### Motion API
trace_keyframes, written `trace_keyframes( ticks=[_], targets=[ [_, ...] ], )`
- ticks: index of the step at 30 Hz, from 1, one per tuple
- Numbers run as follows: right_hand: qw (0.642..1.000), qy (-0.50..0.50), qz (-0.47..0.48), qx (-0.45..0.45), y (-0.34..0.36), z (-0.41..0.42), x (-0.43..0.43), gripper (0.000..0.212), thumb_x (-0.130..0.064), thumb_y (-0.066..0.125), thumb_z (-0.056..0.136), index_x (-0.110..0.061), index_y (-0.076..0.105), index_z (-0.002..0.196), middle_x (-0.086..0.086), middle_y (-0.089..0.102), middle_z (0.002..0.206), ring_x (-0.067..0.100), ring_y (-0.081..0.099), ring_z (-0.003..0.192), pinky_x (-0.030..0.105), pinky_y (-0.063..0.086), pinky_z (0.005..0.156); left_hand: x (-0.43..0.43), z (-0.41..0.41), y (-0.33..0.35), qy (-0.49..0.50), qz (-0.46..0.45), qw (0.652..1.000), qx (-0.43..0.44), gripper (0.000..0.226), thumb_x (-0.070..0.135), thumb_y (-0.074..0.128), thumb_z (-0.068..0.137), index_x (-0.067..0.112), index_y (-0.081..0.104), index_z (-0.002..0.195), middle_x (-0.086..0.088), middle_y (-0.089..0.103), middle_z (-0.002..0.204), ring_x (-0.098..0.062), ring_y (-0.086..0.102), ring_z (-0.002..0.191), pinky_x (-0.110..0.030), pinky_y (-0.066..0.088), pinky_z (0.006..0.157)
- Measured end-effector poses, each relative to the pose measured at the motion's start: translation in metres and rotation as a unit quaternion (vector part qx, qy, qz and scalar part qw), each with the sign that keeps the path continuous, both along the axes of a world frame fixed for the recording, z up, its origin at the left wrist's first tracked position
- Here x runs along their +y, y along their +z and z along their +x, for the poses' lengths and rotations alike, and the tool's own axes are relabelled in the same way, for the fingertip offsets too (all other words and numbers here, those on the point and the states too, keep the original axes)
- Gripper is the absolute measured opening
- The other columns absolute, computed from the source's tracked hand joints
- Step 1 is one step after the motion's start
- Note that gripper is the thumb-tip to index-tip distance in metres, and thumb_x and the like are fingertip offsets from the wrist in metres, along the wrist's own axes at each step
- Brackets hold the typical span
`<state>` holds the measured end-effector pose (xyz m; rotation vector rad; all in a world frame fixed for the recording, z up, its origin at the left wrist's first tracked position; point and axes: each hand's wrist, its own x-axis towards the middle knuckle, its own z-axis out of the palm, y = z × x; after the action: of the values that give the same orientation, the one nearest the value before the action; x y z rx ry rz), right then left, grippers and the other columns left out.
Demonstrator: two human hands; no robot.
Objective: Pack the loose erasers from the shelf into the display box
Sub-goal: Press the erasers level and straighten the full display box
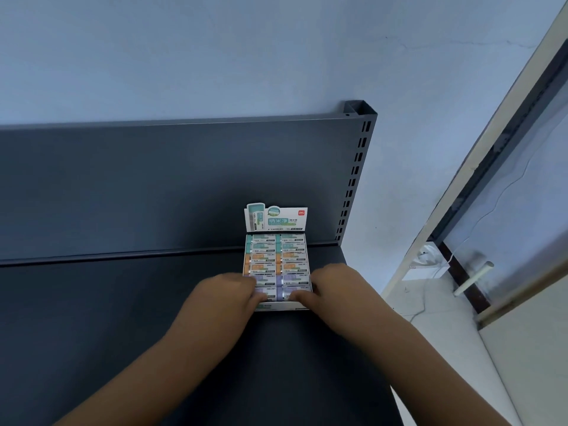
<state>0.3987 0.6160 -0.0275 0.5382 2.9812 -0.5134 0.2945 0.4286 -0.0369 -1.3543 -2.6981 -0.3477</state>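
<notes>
A white display box (278,308) with an upright printed header card (276,219) stands on the dark shelf (123,302) near its right end. It holds erasers in two columns: green (264,242) at the back, orange (264,262) in the middle, purple (293,279) at the front. My left hand (229,292) lies at the box's near left corner, fingertips on the front left purple eraser. My right hand (330,285) mirrors it at the near right corner, fingertips on the front right purple eraser. Both thumbs are hidden. I see no loose erasers on the shelf.
The shelf's dark back panel (184,186) rises behind the box, ending in a slotted upright post (353,176) on the right. Beyond the shelf's right edge are a pale wall, a floor with a white cable (424,305) and a framed glass panel (507,210).
</notes>
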Motion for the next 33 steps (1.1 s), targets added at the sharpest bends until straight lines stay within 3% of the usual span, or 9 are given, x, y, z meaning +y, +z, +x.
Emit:
trace_keyframes(
  ticks=[3,7,13,17,21,22,26,29,33],
  targets=[
    [0.999,0.023,0.031,-0.037,0.005,-0.002,0.000,0.047,-0.058,0.050,0.096,-0.014,0.066,0.099,0.000,0.052,0.084,0.017,0.053,0.080,0.029,0.043,0.067,0.002,0.000,0.000,-0.035,-0.077,0.996,0.019,0.018,0.027,0.086,0.075,0.020,0.069,0.077,0.004,0.067,0.075,-0.014,0.062,0.059,-0.028,0.053,0.049],
    [0.997,0.025,0.054,-0.044,0.004,-0.003,-0.006,0.046,-0.055,0.047,0.099,-0.012,0.064,0.102,0.001,0.046,0.085,0.019,0.052,0.082,0.031,0.047,0.073,0.006,-0.001,-0.020,-0.013,-0.130,0.991,0.027,0.024,0.008,0.076,0.071,0.017,0.070,0.093,-0.002,0.065,0.087,-0.019,0.064,0.066,-0.029,0.053,0.053],
    [0.998,0.009,0.055,-0.028,0.003,-0.002,-0.009,0.041,-0.054,0.047,0.100,-0.016,0.056,0.089,-0.001,0.043,0.080,0.018,0.049,0.080,0.030,0.041,0.069,0.007,0.006,-0.021,0.002,-0.087,0.994,0.067,0.058,-0.002,0.088,0.031,0.004,0.075,0.086,-0.009,0.065,0.069,-0.022,0.054,0.039,-0.027,0.041,0.033],
    [0.999,-0.003,0.039,-0.010,-0.002,-0.001,-0.010,0.040,-0.050,0.047,0.101,-0.014,0.063,0.099,0.000,0.048,0.088,0.017,0.049,0.081,0.028,0.040,0.070,0.007,0.007,-0.016,0.006,-0.092,0.994,0.057,0.048,0.003,0.090,0.034,0.009,0.072,0.078,-0.005,0.060,0.063,-0.021,0.050,0.036,-0.025,0.036,0.033],
    [1.000,-0.023,0.005,0.018,-0.006,0.005,-0.006,0.034,-0.052,0.049,0.099,-0.020,0.061,0.095,-0.005,0.046,0.086,0.013,0.050,0.080,0.026,0.040,0.069,-0.004,0.009,-0.011,0.005,-0.022,1.000,-0.007,0.016,0.028,0.074,0.083,0.018,0.068,0.093,0.001,0.067,0.083,-0.020,0.062,0.059,-0.031,0.052,0.048],
    [0.999,-0.028,0.000,0.030,-0.007,0.006,-0.005,0.032,-0.053,0.049,0.098,-0.023,0.061,0.097,-0.007,0.046,0.086,0.012,0.051,0.081,0.027,0.043,0.069,-0.006,0.010,-0.008,0.015,0.005,1.000,-0.017,0.021,0.035,0.067,0.089,0.020,0.068,0.102,0.002,0.069,0.091,-0.018,0.065,0.067,-0.032,0.054,0.053],
    [0.991,-0.038,-0.006,0.124,-0.009,0.005,-0.004,0.036,-0.050,0.047,0.098,-0.036,0.048,0.131,-0.011,0.048,0.117,0.011,0.054,0.105,0.029,0.052,0.086,-0.002,0.005,-0.005,0.017,0.052,0.998,0.011,0.042,0.040,0.058,0.094,0.014,0.062,0.127,-0.002,0.065,0.127,-0.021,0.066,0.101,-0.034,0.058,0.083],
    [0.987,-0.004,0.019,0.158,-0.013,-0.005,-0.005,0.052,-0.047,0.042,0.102,-0.028,0.033,0.150,-0.009,0.039,0.148,0.014,0.040,0.132,0.035,0.045,0.108,0.011,-0.012,-0.008,-0.006,0.048,0.998,0.027,0.049,0.039,0.041,0.098,0.009,0.060,0.132,-0.008,0.059,0.137,-0.027,0.057,0.122,-0.038,0.048,0.105],
    [0.986,0.025,0.051,0.158,-0.019,-0.021,-0.004,0.058,-0.043,0.038,0.103,-0.019,0.031,0.155,-0.001,0.031,0.160,0.018,0.027,0.147,0.040,0.031,0.119,0.027,-0.035,-0.014,-0.031,0.029,0.999,0.015,0.057,0.038,0.032,0.099,0.007,0.049,0.144,-0.011,0.050,0.149,-0.028,0.045,0.139,-0.041,0.038,0.117]
  ],
)
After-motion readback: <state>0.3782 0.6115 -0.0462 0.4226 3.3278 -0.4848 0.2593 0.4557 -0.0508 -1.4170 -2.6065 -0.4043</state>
